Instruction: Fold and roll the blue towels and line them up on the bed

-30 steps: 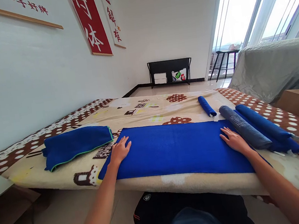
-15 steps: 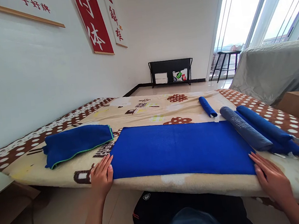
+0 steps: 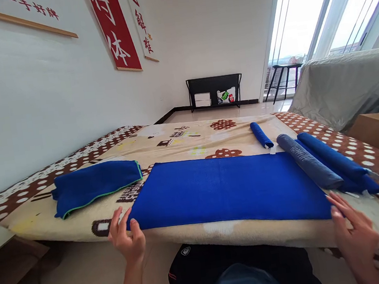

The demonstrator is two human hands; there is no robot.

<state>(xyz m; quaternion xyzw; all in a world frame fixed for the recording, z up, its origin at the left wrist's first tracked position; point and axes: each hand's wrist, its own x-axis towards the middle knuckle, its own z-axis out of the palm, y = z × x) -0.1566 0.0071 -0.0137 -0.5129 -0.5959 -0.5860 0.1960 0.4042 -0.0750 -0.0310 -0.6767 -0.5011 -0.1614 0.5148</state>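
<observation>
Lying flat at lower centre of the frame: bright blue rectangular cloth, long axis left to right. Near edge follows the front edge of the cream patterned blanket; bare blanket beyond the far edge. Grey-blue rolled towel borders the right end. Left hand at near left corner, fingers parted, loosely bent. Right hand by near right corner, fingers extended; cannot tell whether they pinch cloth.

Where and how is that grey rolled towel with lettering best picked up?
Probably at mid-length of the grey rolled towel, from above and left, fingers across its narrow width: it lies long and rounded, with a blue rolled cloth close along its right side.
</observation>
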